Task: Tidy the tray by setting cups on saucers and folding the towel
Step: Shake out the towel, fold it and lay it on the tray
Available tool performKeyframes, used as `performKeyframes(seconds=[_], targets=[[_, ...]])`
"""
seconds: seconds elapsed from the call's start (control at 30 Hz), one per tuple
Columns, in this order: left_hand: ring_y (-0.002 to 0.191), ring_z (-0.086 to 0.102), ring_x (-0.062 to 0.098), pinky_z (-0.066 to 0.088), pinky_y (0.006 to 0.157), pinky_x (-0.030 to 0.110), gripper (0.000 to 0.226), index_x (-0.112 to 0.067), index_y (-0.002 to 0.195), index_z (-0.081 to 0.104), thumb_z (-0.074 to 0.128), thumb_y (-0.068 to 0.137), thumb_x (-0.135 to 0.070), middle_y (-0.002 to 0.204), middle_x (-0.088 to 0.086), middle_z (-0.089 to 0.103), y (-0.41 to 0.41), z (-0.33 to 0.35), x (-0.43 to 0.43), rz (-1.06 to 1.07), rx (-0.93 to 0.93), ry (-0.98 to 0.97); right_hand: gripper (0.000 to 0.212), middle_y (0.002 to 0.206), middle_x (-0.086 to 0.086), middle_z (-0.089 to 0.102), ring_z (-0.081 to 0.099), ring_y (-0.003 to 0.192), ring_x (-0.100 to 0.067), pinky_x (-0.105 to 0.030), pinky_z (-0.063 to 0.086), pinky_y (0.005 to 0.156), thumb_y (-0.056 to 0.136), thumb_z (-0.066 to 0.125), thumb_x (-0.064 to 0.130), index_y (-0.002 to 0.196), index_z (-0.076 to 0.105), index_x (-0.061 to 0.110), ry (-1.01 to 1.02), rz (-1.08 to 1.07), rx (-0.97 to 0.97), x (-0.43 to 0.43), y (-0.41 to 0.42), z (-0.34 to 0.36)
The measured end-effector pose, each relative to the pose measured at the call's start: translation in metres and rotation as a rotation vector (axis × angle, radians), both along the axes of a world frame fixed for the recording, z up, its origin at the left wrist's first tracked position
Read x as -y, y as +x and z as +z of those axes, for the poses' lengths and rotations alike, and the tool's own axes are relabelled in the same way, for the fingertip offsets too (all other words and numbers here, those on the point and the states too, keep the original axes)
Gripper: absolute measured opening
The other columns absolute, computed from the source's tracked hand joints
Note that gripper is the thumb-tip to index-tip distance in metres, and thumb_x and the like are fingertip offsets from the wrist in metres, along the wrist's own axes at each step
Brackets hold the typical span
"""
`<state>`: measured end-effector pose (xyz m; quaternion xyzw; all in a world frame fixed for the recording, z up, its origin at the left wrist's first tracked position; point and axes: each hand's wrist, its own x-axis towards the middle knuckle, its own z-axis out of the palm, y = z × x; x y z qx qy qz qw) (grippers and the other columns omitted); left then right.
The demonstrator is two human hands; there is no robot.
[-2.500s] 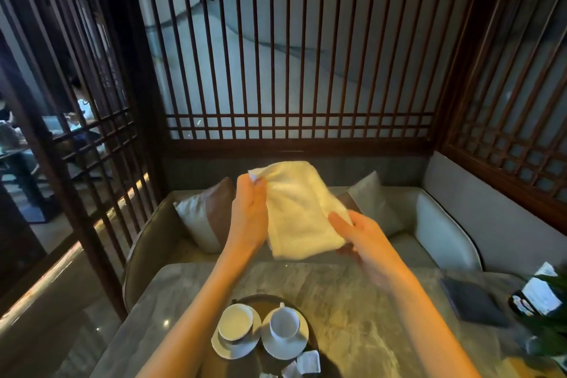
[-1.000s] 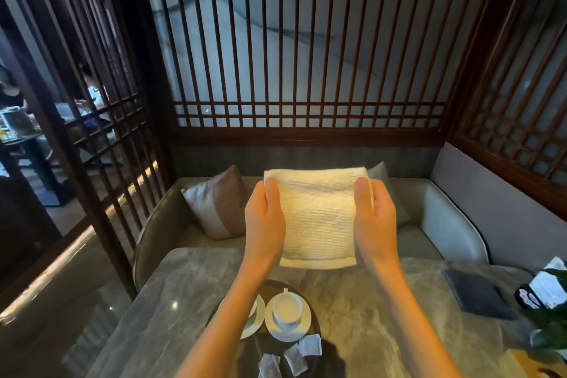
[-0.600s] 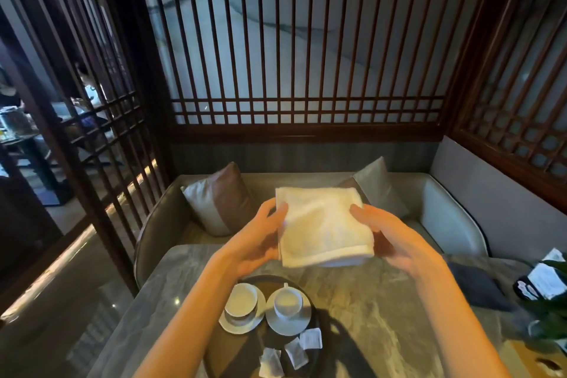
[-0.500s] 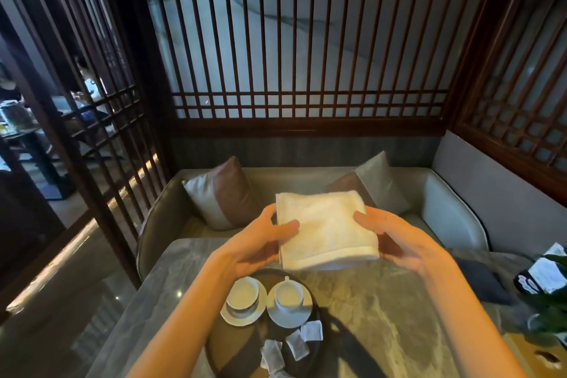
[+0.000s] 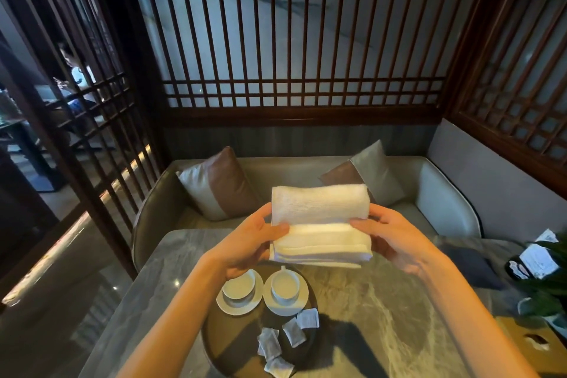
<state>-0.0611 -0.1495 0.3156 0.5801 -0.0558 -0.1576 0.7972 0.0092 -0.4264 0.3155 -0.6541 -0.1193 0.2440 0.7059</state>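
Towel [image 5: 319, 224], cream and folded into a thick band, is up in the air between my two hands, above the far part of the counter [image 5: 383, 301] and the far edge of the tray. Its upper half curves back over the lower layers, whose stacked edges show along the near side.

Beyond it a grey bench seat [image 5: 441, 202] wraps the far end of the counter, with two grey-and-brown cushions, one far left [image 5: 217, 184] and one far right [image 5: 368, 175], under dark wooden lattice screens.

The counter is grey veined stone. On it, near and left of centre, sits the dark round tray [image 5: 233, 344].

My left hand [image 5: 248, 242] grips the towel's left end, thumb on top and fingers curled beneath. My right hand [image 5: 389, 239] is closed on the right end the same way.

On the tray's far part stand two white cups, each on a white saucer: left cup [image 5: 238, 282] on its saucer [image 5: 237, 305], right cup [image 5: 285, 285] on its saucer [image 5: 294, 305], the saucers just beside each other. Nearer me, several small tea sachets [image 5: 293, 336] lie scattered on the tray.
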Motion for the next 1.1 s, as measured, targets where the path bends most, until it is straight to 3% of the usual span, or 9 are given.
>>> performKeyframes(seconds=[0.1, 0.23, 0.37, 0.53, 0.7, 0.8, 0.93, 1.0, 1.1], targets=[[0.117, 0.064, 0.032, 0.060, 0.080, 0.035, 0.034, -0.032, 0.120, 0.066, 0.064, 0.092, -0.015, 0.127, 0.007, 0.067, -0.004, 0.002, 0.001, 0.043, 0.069, -0.018, 0.032, 0.111, -0.004, 0.075, 0.072, 0.096, -0.022, -0.031, 0.060, 0.072, 0.082, 0.073, 0.022, 0.114, 0.073, 0.025, -0.014, -0.071, 0.214, -0.003, -0.007, 0.005], [0.105, 0.066, 0.034, 0.061, 0.077, 0.036, 0.021, -0.026, 0.105, 0.072, 0.059, 0.093, -0.015, 0.111, 0.010, 0.069, -0.009, 0.008, 0.006, 0.178, 0.294, 0.095, 0.030, 0.104, -0.003, 0.076, 0.066, 0.082, -0.019, -0.023, 0.043, 0.046, 0.082, 0.060, -0.002, 0.082, 0.078, 0.022, 0.089, -0.167, 0.442, -0.012, -0.016, 0.016], [0.111, 0.062, 0.040, 0.063, 0.068, 0.039, 0.021, -0.025, 0.098, 0.073, 0.064, 0.088, -0.009, 0.115, 0.010, 0.062, -0.015, 0.022, 0.007, 0.106, 0.489, 0.140, 0.025, 0.104, 0.001, 0.076, 0.070, 0.090, -0.009, -0.012, 0.042, 0.048, 0.062, 0.062, 0.011, 0.072, 0.077, 0.029, 0.169, -0.168, 0.583, -0.014, -0.027, 0.031], [0.122, 0.055, 0.042, 0.063, 0.073, 0.035, 0.028, -0.007, 0.084, 0.068, 0.057, 0.086, 0.019, 0.126, 0.015, 0.060, -0.019, 0.035, 0.008, 0.106, 0.668, 0.192, 0.055, 0.104, 0.004, 0.072, 0.065, 0.083, -0.006, -0.011, 0.039, 0.047, 0.070, 0.048, -0.015, 0.076, 0.078, 0.031, 0.168, -0.103, 0.667, -0.009, -0.026, 0.035], [0.129, 0.050, 0.035, 0.057, 0.092, 0.040, 0.044, -0.011, 0.080, 0.068, 0.052, 0.082, 0.030, 0.128, 0.005, 0.060, -0.024, 0.042, 0.014, 0.128, 0.758, 0.316, 0.045, 0.100, 0.004, 0.070, 0.061, 0.098, -0.026, -0.029, 0.048, 0.069, 0.068, 0.058, -0.010, 0.070, 0.073, 0.032, 0.273, -0.130, 0.759, -0.010, -0.025, 0.037], [0.133, 0.046, 0.031, 0.056, 0.093, 0.043, 0.043, -0.013, 0.081, 0.070, 0.050, 0.087, 0.024, 0.132, -0.001, 0.058, -0.028, 0.042, 0.013, 0.089, 0.705, 0.315, 0.023, 0.100, 0.003, 0.067, 0.058, 0.098, -0.028, -0.027, 0.046, 0.066, 0.066, 0.066, 0.010, 0.061, 0.068, 0.032, 0.285, -0.136, 0.745, -0.012, -0.028, 0.040], [0.137, 0.043, 0.030, 0.059, 0.086, 0.041, 0.051, -0.025, 0.081, 0.075, 0.052, 0.089, 0.019, 0.137, 0.001, 0.054, -0.030, 0.041, 0.012, 0.049, 0.652, 0.225, 0.038, 0.104, 0.002, 0.066, 0.057, 0.101, -0.026, -0.022, 0.044, 0.068, 0.065, 0.056, -0.006, 0.055, 0.067, 0.030, 0.268, -0.037, 0.635, -0.012, -0.024, 0.037], [0.139, 0.041, 0.026, 0.056, 0.092, 0.039, 0.055, -0.028, 0.082, 0.076, 0.048, 0.091, 0.018, 0.139, -0.002, 0.053, -0.030, 0.039, 0.008, 0.046, 0.648, 0.246, 0.044, 0.113, -0.002, 0.065, 0.057, 0.107, -0.027, -0.023, 0.044, 0.070, 0.066, 0.045, -0.011, 0.055, 0.065, 0.027, 0.261, 0.032, 0.540, -0.010, -0.022, 0.036], [0.139, 0.040, 0.019, 0.050, 0.102, 0.036, 0.059, -0.029, 0.081, 0.076, 0.043, 0.090, 0.019, 0.141, -0.005, 0.052, -0.030, 0.036, 0.001, 0.071, 0.657, 0.325, 0.024, 0.127, -0.010, 0.061, 0.057, 0.116, -0.031, -0.030, 0.048, 0.076, 0.080, 0.045, 0.009, 0.071, 0.065, 0.019, 0.328, 0.129, 0.268, -0.002, -0.023, 0.036]])
